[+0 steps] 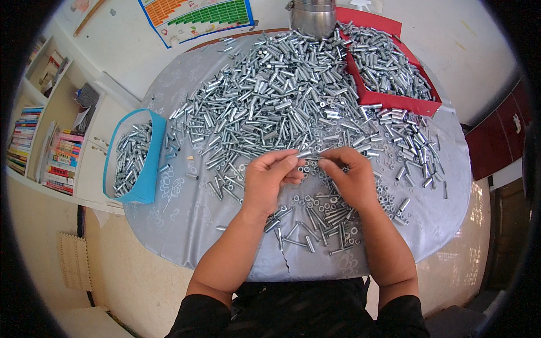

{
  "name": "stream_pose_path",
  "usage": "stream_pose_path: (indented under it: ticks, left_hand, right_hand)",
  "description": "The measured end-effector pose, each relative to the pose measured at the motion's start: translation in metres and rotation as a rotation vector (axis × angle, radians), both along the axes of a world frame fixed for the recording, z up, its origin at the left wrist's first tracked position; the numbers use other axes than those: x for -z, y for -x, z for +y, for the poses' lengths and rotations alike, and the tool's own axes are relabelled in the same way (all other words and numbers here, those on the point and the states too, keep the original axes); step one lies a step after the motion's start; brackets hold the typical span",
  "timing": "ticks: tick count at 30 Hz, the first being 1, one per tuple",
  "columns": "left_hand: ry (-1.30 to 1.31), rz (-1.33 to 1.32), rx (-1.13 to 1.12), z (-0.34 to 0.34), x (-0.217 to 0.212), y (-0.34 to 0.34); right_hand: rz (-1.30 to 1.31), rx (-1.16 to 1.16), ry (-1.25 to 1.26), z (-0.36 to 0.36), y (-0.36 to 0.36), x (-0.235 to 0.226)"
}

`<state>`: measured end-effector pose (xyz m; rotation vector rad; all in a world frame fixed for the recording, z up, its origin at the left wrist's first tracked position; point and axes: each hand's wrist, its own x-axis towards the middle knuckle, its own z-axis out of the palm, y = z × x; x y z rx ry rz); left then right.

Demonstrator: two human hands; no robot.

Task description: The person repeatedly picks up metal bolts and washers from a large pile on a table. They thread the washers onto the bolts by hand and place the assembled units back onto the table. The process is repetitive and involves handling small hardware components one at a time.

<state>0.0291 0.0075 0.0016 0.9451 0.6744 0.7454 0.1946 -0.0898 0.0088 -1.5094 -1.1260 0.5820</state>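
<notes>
My left hand [271, 177] and my right hand [348, 176] meet over the middle of a round table with a grey cloth [174, 219]. Between their fingertips they pinch one small silver metal sleeve [307, 154], held level. A huge heap of the same silver sleeves and bolts [270, 96] covers the far half of the table. Below my hands lie loose bolts and washers [321, 217].
A blue box [147, 169] holding several metal parts stands at the table's left edge. A red tray [394, 101] full of parts sits at the far right, a steel pot [313, 17] at the back. Bookshelves [45, 141] stand to the left.
</notes>
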Motion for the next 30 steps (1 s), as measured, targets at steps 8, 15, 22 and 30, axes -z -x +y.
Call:
stream_pose_path:
  ticks: [8,15,22,30]
  left_hand:
    - [-0.007,-0.009,-0.035,0.002,0.001,0.001]
    - [-0.027,-0.019,-0.030,0.001,0.001,0.001]
    - [-0.040,0.012,0.034,-0.002,0.001,-0.001]
    - [-0.042,0.020,0.038,-0.002,0.002,-0.001]
  right_hand:
    - [-0.946,-0.105,0.029,0.004,0.002,0.010]
    - [-0.628,-0.026,-0.009,0.004,0.005,0.008]
    - [0.322,0.018,-0.031,0.000,0.002,0.006]
    - [0.341,-0.039,-0.028,-0.001,-0.002,0.006]
